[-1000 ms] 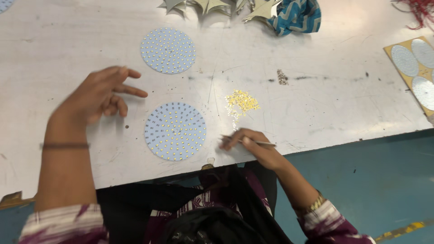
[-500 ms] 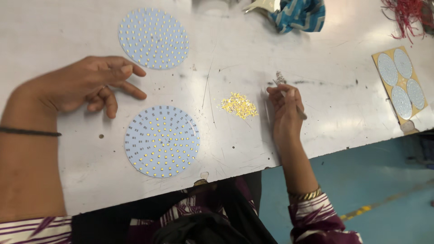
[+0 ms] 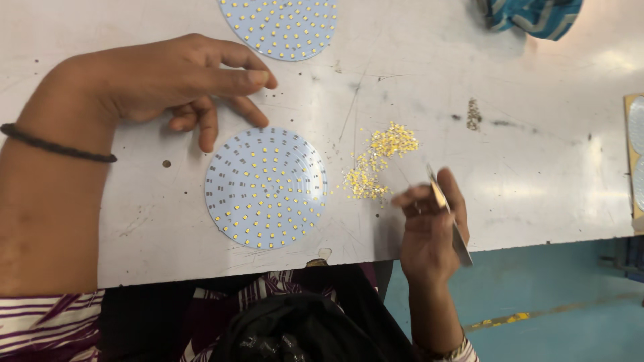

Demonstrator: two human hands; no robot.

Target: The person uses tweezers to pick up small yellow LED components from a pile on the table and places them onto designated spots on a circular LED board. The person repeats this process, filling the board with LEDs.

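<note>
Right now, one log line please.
left hand: resting above round board | right hand: holding tweezers | yellow chips: loose pile

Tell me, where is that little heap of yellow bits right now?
The yellow bits lie on the white table, between the round dotted board and the right hand holding tweezers.

We see a pale blue round board (image 3: pixel 266 188) with yellow dots on our white table (image 3: pixel 537 134). Our sleeve (image 3: pixel 40 328) has purple and white stripes.

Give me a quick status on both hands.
Left hand open, fingertips by round board. Right hand grips tweezers near yellow chip pile. Nothing between.
</note>
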